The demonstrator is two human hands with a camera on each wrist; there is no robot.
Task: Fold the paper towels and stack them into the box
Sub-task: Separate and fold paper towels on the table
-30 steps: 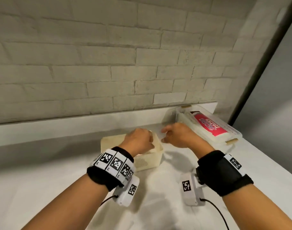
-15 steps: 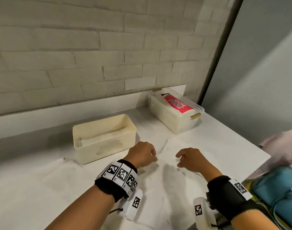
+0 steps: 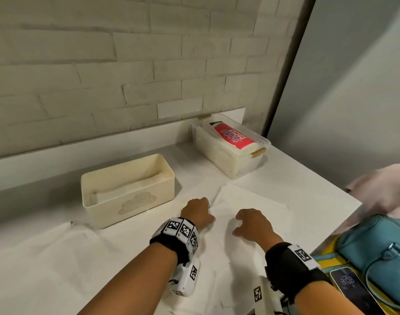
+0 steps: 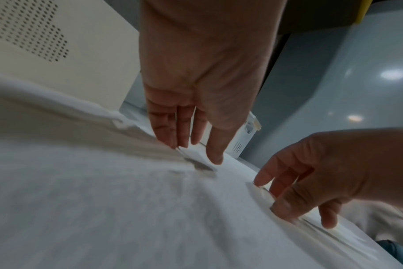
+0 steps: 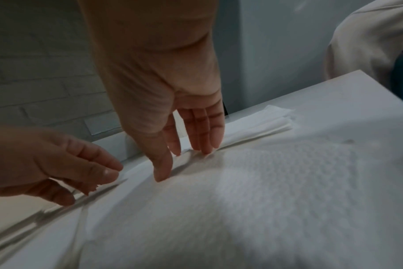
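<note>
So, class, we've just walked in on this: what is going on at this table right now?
A person is working on paper towels at a white table. Both hands are down on a paper towel lying flat: the left hand at its left edge, the right hand nearer its middle, fingertips touching the sheet. It is not yet folded. The cream box behind the left hand already holds a folded towel. A clear lidded container stands farther back to the right.
</note>
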